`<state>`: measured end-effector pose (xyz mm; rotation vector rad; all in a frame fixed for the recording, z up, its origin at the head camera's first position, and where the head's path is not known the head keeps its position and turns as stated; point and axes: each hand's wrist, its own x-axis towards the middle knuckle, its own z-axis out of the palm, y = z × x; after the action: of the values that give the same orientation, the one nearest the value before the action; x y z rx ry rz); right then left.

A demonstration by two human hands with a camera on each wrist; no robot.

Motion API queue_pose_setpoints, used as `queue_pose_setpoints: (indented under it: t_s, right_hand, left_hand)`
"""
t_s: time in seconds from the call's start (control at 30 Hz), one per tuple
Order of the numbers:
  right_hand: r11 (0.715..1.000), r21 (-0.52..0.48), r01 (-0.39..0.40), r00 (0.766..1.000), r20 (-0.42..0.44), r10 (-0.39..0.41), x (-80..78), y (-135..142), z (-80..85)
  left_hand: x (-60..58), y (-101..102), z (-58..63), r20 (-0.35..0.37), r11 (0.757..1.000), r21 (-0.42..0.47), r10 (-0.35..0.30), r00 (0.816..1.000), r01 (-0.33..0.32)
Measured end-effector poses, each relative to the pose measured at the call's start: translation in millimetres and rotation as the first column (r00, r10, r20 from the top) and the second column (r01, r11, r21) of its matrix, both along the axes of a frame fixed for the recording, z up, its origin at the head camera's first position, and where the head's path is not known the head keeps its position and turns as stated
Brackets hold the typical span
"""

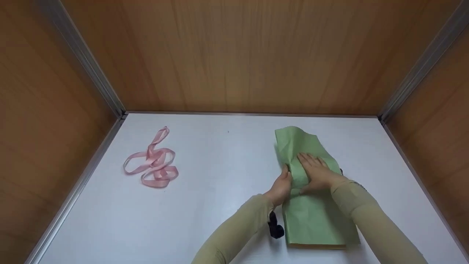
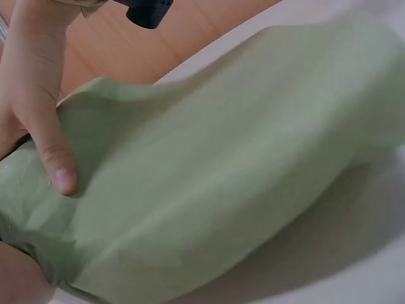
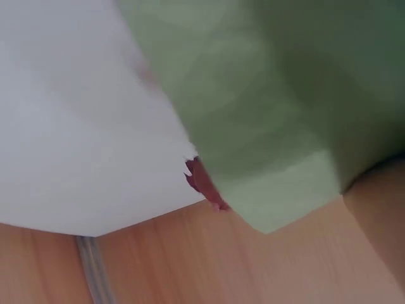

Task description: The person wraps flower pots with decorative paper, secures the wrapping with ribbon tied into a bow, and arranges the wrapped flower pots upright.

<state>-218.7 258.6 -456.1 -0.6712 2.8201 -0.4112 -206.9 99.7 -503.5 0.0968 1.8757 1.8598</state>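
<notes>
Green wrapping paper (image 1: 311, 220) lies on the right half of the table as a long folded bundle, with a brownish strip along its near edge. My left hand (image 1: 280, 187) grips the paper's left side near the middle, where it bunches into a crease; some of its fingers are hidden. My right hand (image 1: 317, 174) lies on top with fingers extended, pressing the paper beside that crease. Its thumb (image 2: 60, 171) rests on the paper in the left wrist view. From under the paper's edge, a dark red jagged piece (image 3: 204, 183) peeks out in the right wrist view.
A loosely looped pink ribbon (image 1: 157, 165) lies on the left part of the white table (image 1: 220, 165). Wooden panels (image 1: 242, 55) with metal edge strips enclose the back and both sides. A black device (image 1: 275, 227) hangs at the left wrist.
</notes>
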Motion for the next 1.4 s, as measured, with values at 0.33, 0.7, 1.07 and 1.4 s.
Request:
queue_pose_setpoints:
  t_s: [0.33,0.7,1.07,1.4]
  right_hand:
    - [1.0,0.018,-0.009,1.0,-0.01,0.009,1.9,3,-0.9]
    - [1.0,-0.013,-0.017,0.997,-0.075,0.016,3.8,5,-10.8]
    - [0.995,-0.09,0.054,0.997,-0.058,-0.059,6.5,2,-19.3]
    - [0.989,-0.091,0.119,0.99,-0.059,-0.124,15.4,0,-17.2]
  left_hand:
    - [0.3,-1,0.9,-0.024,0.997,-0.052,-0.05,0.998,0.048]
    - [-17.1,-12,15.3,-0.396,0.87,-0.492,-0.183,0.9,-0.04]
    - [-27.9,-13,34.7,-0.466,0.533,-0.84,-0.618,0.633,-0.098]
    - [-30.7,-2,39.7,-0.424,0.372,-0.905,-0.749,0.509,-0.207]
